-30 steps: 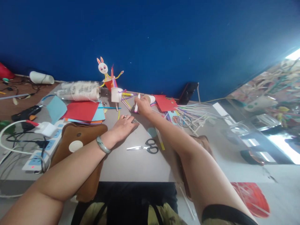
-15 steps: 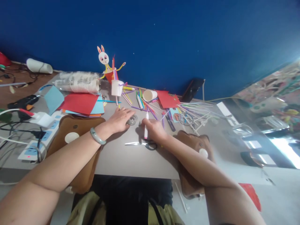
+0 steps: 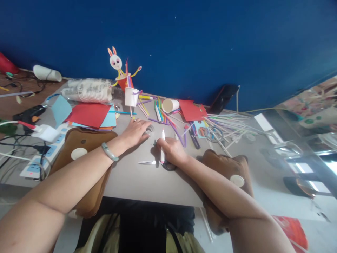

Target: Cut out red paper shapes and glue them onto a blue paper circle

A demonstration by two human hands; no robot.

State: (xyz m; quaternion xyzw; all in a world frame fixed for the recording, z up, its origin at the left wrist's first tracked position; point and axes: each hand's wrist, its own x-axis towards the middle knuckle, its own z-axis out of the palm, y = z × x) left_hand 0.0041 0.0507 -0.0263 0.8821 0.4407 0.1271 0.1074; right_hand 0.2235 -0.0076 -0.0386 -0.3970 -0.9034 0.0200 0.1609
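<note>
Our right hand [image 3: 172, 151] grips a white marker [image 3: 162, 154], drawn back from beside the paper cup [image 3: 170, 105] to over the scissors [image 3: 147, 162], seemingly within easy working reach of our left hand [image 3: 135, 133], loosely spread beside a clear disc [image 3: 149, 130] on the bench [image 3: 147, 186].

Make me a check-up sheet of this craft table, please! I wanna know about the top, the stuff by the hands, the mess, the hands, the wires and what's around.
Surface: grey table, with things spread across its back and sides.
Things by the hands: white marker, pink tip up; small round object; scissors, partly hidden.
Clutter: red paper on other sheets, paper cup on its side, jumbled pale sticks.
Hands: right hand grips the marker; left hand lies beside the round object, touching or not unclear.
Cables: black and white ones tangled around the power strip.
Surroundings: blue wall behind.
</note>
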